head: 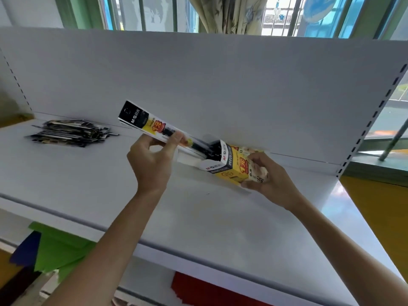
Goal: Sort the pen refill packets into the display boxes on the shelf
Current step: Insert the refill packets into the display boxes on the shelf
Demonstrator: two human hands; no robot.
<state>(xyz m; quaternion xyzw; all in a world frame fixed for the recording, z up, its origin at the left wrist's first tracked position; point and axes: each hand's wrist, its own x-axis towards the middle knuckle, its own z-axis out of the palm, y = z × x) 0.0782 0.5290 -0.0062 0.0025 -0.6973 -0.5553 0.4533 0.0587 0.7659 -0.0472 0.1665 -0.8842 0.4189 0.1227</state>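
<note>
At ten o'clock on the shelf [198,217], well apart from both hands, a loose pile of packets [70,133], dark and glossy, edges splayed. Behind, from nine round to three o'clock, an upright white back panel [220,85] with slotted posts at either end. Above it, at twelve o'clock, a patterned curtain [227,14] against barred windows. Below the shelf lip, a green sheet [59,246] at seven o'clock and a red sheet [198,290] at six.

At centre, pinched between thumb and fingers of the left grip [152,160], a bundle of refill packets [143,121]. Long and flat, long axis from ten o'clock down to four o'clock, black header end raised at ten. Lower end at the mouth of the display box [234,167]; whether already inside, hard to tell. Box tilted, close to the back panel, mouth toward ten o'clock, clasped at its four o'clock end by the right grip [271,180] with fingers curled round it.

Packets of clear glossy film over printed card in black, white and yellow. Box of printed cardboard, rectangular, yellow with a black-and-white band. Shelf smooth, matt white, with a rounded grey front edge.
</note>
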